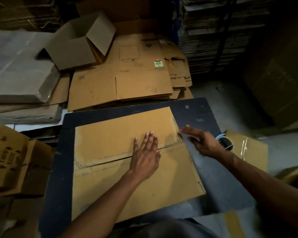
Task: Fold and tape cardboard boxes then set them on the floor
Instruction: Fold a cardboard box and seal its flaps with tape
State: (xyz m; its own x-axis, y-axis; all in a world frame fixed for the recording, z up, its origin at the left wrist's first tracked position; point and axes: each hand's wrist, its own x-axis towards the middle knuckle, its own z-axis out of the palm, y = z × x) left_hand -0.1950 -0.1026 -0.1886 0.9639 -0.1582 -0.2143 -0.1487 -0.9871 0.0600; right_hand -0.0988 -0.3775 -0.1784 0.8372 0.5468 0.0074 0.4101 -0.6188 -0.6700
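Left hand (145, 158) flat on box (110, 140) – seam untaped

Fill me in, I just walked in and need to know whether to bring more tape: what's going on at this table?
A person is closing up a cardboard box on a dark table. The left hand presses flat on the seam where the two flaps meet, while the right hand, fingers open, is at the box's right edge. No tape shows along the seam yet. A tape roll sits just right of the table. An open box and flattened cartons lie behind.
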